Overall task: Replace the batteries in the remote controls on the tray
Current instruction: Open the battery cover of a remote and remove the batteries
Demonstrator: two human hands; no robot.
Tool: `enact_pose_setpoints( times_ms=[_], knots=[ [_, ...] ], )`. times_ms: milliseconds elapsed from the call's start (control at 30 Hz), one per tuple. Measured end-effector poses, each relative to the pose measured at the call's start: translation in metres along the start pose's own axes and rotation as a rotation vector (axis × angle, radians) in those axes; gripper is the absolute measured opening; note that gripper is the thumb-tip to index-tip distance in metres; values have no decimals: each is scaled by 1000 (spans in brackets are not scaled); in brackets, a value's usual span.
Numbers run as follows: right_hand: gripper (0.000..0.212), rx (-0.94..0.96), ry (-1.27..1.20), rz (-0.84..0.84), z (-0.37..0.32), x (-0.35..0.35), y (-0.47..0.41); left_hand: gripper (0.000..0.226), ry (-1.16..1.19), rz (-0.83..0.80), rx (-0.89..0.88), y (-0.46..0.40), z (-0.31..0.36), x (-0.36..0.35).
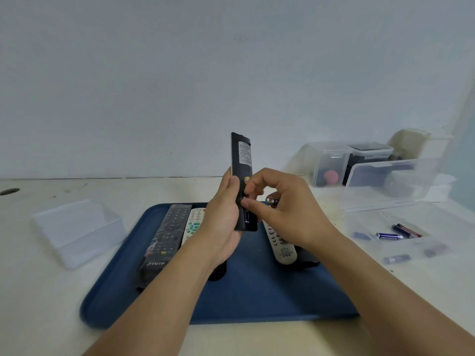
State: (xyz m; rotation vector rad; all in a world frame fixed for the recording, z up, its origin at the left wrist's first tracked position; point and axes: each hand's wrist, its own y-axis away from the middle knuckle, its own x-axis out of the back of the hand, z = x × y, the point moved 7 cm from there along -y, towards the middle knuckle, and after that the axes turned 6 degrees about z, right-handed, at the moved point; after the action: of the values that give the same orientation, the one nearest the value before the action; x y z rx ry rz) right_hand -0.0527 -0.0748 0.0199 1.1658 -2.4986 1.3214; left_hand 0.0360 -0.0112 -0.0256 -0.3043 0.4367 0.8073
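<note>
My left hand (pixel 226 214) grips a black remote (pixel 243 160) upright above the blue tray (pixel 257 299), its back with a white label facing me. Its battery bay is open at the lower end, with a blue battery (pixel 247 216) showing inside. My right hand (pixel 285 209) has its fingertips at that bay and holds a dark battery (pixel 272 200) in its curled fingers. On the tray lie a black remote (pixel 165 240), a white remote with green buttons (pixel 193 224) and a grey-white remote (pixel 280 242).
A clear box (pixel 411 240) on the right holds several loose batteries (pixel 389 236). An empty clear tub (pixel 77 229) stands left of the tray. More clear containers (pixel 380 181) stand at the back right near the wall. A dark cover-like piece (pixel 217 272) lies on the tray under my left wrist.
</note>
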Motion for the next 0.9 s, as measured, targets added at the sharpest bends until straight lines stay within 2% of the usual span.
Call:
enact_pose_setpoints(
  times_ms=[67, 200, 633, 900],
  knots=[
    [11, 25, 26, 3, -3, -4, 1, 37, 42, 17, -16, -3, 4, 1],
    [18, -41, -9, 80, 3, 1, 0, 37, 65, -20, 0, -4, 5, 0],
    [8, -76, 26, 16, 10, -8, 0, 39, -8, 15, -53, -5, 2, 1],
    [14, -121, -33, 27, 12, -7, 1, 38, 0, 23, -39, -4, 2, 3]
  ],
)
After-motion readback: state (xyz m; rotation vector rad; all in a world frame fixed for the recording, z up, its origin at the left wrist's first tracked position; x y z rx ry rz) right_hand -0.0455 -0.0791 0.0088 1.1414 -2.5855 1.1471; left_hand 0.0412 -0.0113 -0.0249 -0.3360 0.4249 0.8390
